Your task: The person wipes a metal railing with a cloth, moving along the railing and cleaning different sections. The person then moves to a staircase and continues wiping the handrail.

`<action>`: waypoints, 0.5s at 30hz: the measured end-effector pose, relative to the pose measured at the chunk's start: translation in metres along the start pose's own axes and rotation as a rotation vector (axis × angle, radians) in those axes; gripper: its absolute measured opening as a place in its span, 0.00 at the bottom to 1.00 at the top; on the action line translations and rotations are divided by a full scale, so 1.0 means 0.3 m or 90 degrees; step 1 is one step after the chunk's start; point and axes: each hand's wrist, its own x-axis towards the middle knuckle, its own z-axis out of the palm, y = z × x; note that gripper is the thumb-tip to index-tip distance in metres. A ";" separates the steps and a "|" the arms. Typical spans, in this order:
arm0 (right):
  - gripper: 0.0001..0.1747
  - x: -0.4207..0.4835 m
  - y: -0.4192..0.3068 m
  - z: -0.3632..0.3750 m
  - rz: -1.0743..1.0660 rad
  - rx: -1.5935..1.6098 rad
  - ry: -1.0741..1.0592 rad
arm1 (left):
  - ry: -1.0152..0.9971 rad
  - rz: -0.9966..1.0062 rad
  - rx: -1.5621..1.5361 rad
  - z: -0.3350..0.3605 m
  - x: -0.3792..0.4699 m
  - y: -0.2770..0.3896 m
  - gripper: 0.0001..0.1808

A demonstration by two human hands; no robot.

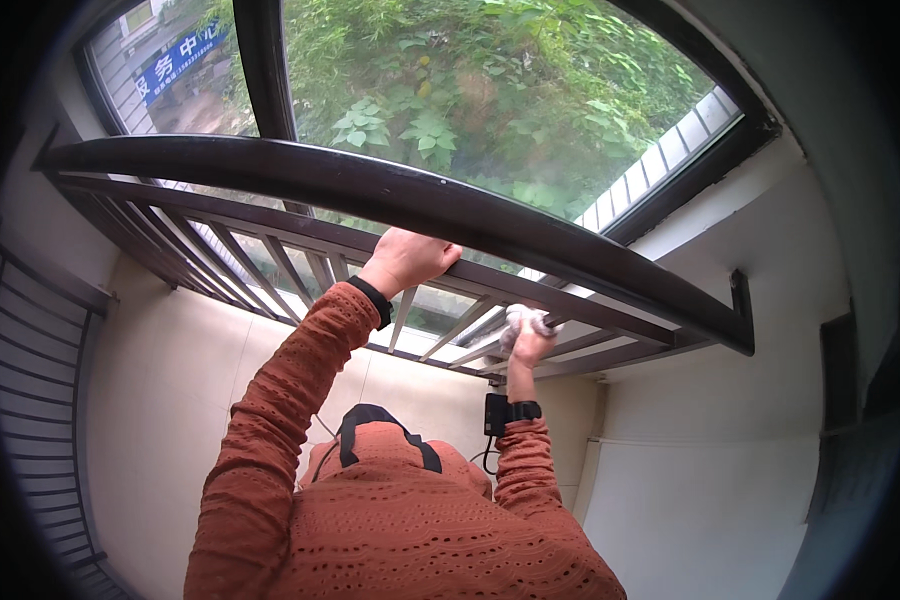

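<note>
My left hand (411,256) grips the flat upper crossbar (322,229) of a dark metal railing, just below its thick rounded handrail (450,196). Lower and to the right, my right hand (531,346) holds a crumpled whitish cloth (521,319) around one of the railing's thin balusters. The cloth's folds and my fingers hide part of that baluster. Both wrists carry black bands, and a small black box (496,415) with a cable shows beside my right wrist.
Behind the railing stands a dark-framed window (266,67) with green foliage outside and a blue sign (180,60) bearing writing. A second railing (41,405) runs down the left side. Pale floor tiles (172,375) lie below, and a white wall (705,480) rises at right.
</note>
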 end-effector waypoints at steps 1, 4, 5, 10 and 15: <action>0.07 0.019 -0.044 0.003 -0.062 -0.015 -0.042 | -0.038 -0.026 0.000 0.006 0.003 -0.007 0.15; 0.05 0.035 -0.061 -0.024 -0.108 -0.037 -0.065 | -0.132 -0.063 -0.020 0.014 0.003 -0.012 0.15; 0.07 0.044 -0.038 -0.065 0.024 -0.022 -0.182 | -0.063 -0.032 -0.037 0.023 0.004 -0.001 0.15; 0.13 0.049 0.300 -0.169 0.213 -0.141 -0.135 | -0.114 -0.071 -0.012 -0.026 0.008 0.011 0.17; 0.08 0.012 0.328 -0.194 0.423 -0.162 -0.150 | -0.135 -0.082 0.016 -0.060 0.012 0.029 0.20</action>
